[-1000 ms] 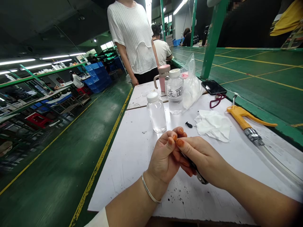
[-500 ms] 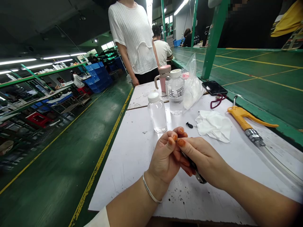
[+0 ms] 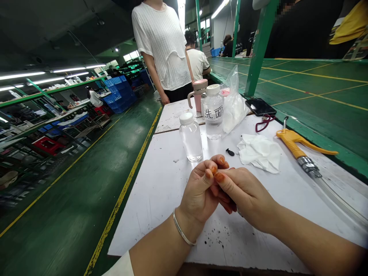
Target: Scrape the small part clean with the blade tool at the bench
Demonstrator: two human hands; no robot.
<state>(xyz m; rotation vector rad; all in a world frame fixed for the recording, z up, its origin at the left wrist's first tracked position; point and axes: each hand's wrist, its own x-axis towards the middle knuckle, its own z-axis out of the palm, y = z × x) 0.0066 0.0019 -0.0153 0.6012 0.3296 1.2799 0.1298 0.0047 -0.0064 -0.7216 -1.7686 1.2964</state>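
Two hands curl together above a white work surface [image 3: 143, 214]: the left hand [image 3: 199, 193], with a metal bangle [image 3: 181, 233] at its wrist, and the right hand [image 3: 247, 199], both orange at the fingertips. The right hand's fingers close over a small metal item [image 3: 238, 212], of which only a sliver shows below them; its kind cannot be told. Whether the left hand also grips it cannot be told, though the two hands touch. Ahead stand an unlabelled clear plastic bottle [image 3: 191, 138] and a clear plastic bottle marked 洗面 [image 3: 213, 115], both white-capped, with a pink-lidded tumbler [image 3: 197, 96] and a clear plastic bag [image 3: 234, 103] behind. To the right lie a small black piece [image 3: 230, 152], crumpled white wipes [image 3: 259, 153], a phone [image 3: 260, 107] beside a red cord [image 3: 264, 123], and a yellow air blow gun [image 3: 293, 143]. A person in a white top [image 3: 161, 50] stands at the far end.
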